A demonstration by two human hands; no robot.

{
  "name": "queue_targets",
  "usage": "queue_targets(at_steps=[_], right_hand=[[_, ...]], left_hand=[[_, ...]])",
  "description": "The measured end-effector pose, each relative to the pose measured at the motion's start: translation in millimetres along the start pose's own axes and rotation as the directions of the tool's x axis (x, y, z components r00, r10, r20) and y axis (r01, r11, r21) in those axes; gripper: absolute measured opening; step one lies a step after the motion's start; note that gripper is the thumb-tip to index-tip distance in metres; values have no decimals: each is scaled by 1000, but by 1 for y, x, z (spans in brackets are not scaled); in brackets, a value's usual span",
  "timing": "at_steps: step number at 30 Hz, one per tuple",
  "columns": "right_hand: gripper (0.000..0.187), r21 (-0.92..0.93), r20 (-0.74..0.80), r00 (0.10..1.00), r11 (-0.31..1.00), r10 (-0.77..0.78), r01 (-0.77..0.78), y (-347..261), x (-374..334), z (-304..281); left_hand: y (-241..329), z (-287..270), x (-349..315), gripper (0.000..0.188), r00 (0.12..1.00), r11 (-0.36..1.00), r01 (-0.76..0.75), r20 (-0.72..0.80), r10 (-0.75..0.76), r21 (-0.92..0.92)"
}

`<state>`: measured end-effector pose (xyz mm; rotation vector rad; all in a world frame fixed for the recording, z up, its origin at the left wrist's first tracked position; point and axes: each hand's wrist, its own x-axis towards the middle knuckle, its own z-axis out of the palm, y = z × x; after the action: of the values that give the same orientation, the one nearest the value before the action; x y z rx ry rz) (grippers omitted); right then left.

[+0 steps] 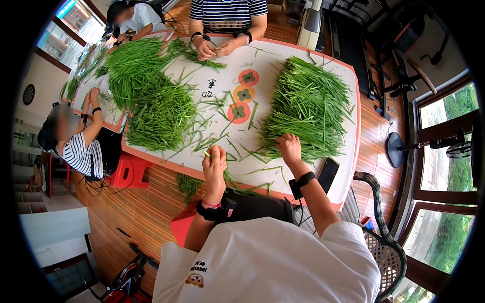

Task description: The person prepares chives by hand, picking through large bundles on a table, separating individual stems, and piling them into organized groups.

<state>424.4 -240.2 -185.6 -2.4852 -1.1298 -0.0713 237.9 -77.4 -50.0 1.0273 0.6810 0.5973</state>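
Observation:
My left hand point(215, 160) is closed around a few green chive stalks; pale cut ends poke out beside the fingers, and green lengths trail below the wrist. It hovers over the table's near edge. My right hand point(289, 147) rests at the near left edge of a big pile of chives point(310, 108). Its fingers are curled together and pressed close to the stalks; what they pinch is hidden. Loose chive pieces point(214, 141) lie scattered between my hands and a second pile of chives point(160, 117) on the left.
A black phone point(328, 174) lies on the white table point(242, 58) by my right forearm. Across the table, a person's hands point(214, 49) handle stalks. Two more people work at the left. A red stool point(130, 170) stands left; a floor fan point(396, 149) stands right.

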Motion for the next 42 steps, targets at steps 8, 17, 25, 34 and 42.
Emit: queue_targets(at_steps=[8,17,25,34,42], right_hand=[[9,122,-195,977,986,-86,111,-20,4,-37],[10,582,-163,984,799,-68,152,-82,11,-75],[18,743,18,1000,669,10,-20,-100,3,-66],[20,886,253,965,384,68,-259,-99,-3,-54],[16,927,254,966,272,56,-259,-109,-1,-50]], left_hand=[[-12,-1,3,19,997,991,67,25,-70,120],[-38,31,23,20,975,896,-182,195,110,406],[-31,30,21,18,977,966,-100,206,50,240],[-36,26,21,13,944,836,-330,156,291,438],[-31,25,17,12,954,797,-299,175,243,525]])
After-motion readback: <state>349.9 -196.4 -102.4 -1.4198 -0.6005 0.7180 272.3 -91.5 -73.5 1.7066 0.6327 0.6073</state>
